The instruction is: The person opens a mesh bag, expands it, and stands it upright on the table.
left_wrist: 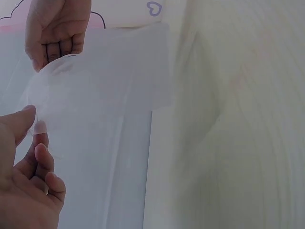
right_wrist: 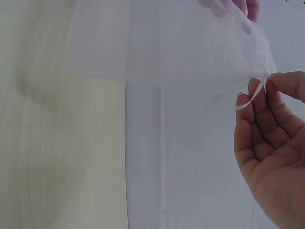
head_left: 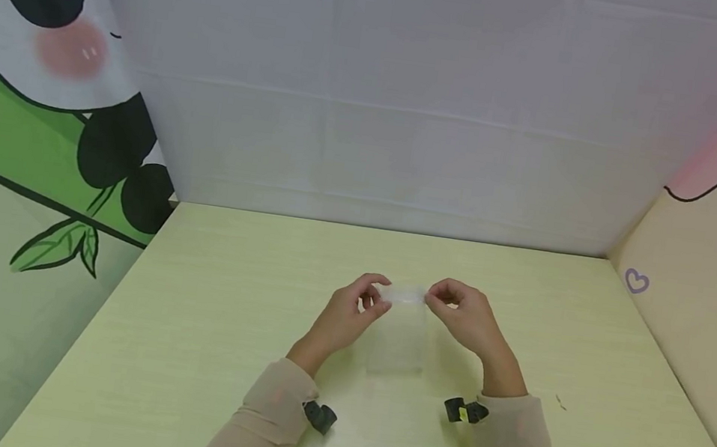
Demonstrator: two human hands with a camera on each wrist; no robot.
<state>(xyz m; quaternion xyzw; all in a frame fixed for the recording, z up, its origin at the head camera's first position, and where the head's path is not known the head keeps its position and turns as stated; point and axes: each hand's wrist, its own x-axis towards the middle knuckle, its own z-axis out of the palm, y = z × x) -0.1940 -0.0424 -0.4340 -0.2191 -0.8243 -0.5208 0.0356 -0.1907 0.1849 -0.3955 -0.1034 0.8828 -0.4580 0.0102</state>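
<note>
A sheer white pouch (head_left: 398, 346) hangs upright between my two hands, above the table. My left hand (head_left: 346, 314) pinches its upper left corner between thumb and index finger; the pouch's fabric (left_wrist: 105, 76) shows one fingertip through it in the left wrist view. At the opposite top corner, my right hand (head_left: 467, 319) pinches the edge with thumb and fingertips. A thin white ribbon (right_wrist: 249, 102) trails from that corner across the right fingers. Part of the left hand (right_wrist: 249, 8) shows behind the pouch in the right wrist view. Nothing can be made out inside the pouch.
A pale wood-grain table (head_left: 188, 382) lies beneath both arms. A white cloth backdrop (head_left: 441, 113) rises at its far edge, with printed panels left and right. Small dark marks (head_left: 561, 403) are on the tabletop right of the right wrist.
</note>
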